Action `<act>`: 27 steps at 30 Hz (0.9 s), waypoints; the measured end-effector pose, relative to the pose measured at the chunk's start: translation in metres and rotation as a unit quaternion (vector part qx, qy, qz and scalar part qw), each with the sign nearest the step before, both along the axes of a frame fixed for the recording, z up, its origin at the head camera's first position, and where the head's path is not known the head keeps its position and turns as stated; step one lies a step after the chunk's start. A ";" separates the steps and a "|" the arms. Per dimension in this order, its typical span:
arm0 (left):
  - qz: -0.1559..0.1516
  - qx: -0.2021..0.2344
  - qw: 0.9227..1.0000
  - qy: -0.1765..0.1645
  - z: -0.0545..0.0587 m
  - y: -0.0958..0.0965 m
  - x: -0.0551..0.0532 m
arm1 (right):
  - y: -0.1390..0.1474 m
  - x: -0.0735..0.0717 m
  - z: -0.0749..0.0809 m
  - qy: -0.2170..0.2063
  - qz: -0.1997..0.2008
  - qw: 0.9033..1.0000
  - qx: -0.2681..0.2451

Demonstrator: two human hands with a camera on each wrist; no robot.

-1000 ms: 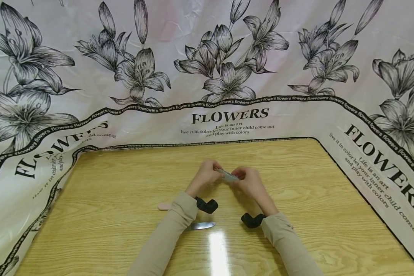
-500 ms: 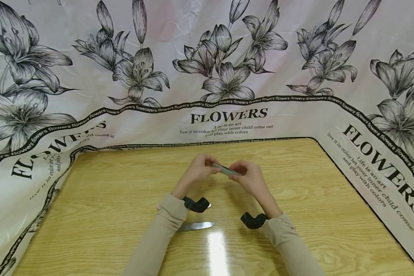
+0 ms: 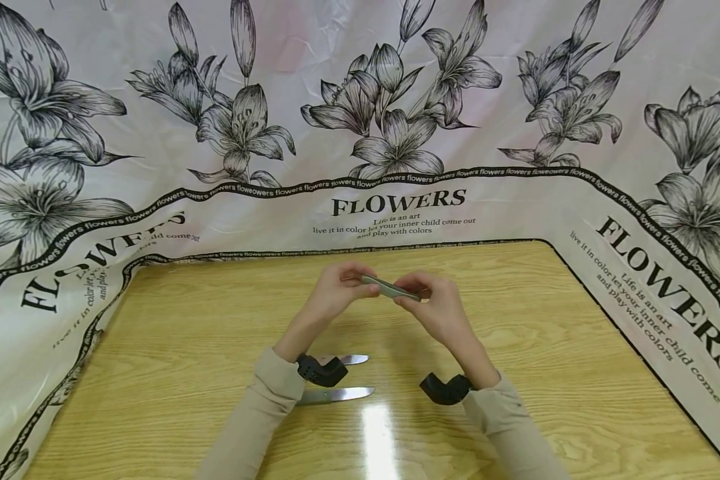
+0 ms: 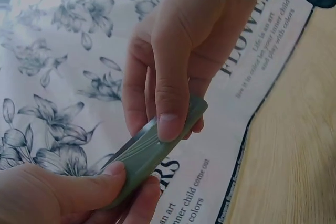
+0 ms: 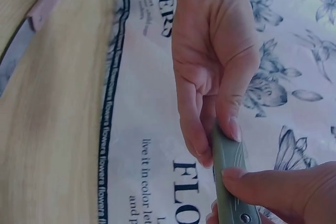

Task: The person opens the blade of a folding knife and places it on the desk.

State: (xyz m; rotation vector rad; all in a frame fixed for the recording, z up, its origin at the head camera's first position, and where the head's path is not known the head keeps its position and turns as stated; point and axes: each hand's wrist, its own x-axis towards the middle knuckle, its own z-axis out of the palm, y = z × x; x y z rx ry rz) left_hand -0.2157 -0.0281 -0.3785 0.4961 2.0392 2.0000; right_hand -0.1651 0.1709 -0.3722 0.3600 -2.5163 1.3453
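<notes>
Both hands hold a green folding knife [image 3: 390,288] above the table, with its blade folded along the handle. My left hand [image 3: 339,290] pinches one end, its thumb on the near face in the left wrist view. My right hand [image 3: 437,303] pinches the other end between thumb and fingers. In the right wrist view a round metal rivet [image 5: 245,217] shows close to the right hand. Two knives lie on the table below the left forearm: one blade [image 3: 355,359] is partly hidden by the wrist mount, and a second knife [image 3: 342,395] lies closer to me.
The wood-grain table [image 3: 546,373] spreads on both sides of the arms. A white flower-printed cloth [image 3: 504,207] borders it at the back and sides. A pink knife handle [image 5: 48,4] shows in the right wrist view. Black camera mounts [image 3: 446,388] sit on both wrists.
The left hand has moved up and left, and the folding knife has risen slightly with both hands. More of the farther knife's blade shows from behind the left wrist.
</notes>
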 end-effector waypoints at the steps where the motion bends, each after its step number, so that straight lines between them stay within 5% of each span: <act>1: -0.003 0.008 1.000 0.001 0.001 -0.002 0.002 | -0.001 0.001 0.002 0.009 0.004 1.000 0.000; 17: 0.005 0.096 0.995 0.026 0.009 -0.034 0.022 | -0.006 0.020 0.025 0.057 0.052 0.996 -0.039; 27: 0.025 0.072 0.996 0.044 0.008 -0.045 0.030 | -0.014 0.019 0.039 0.058 0.061 0.996 -0.023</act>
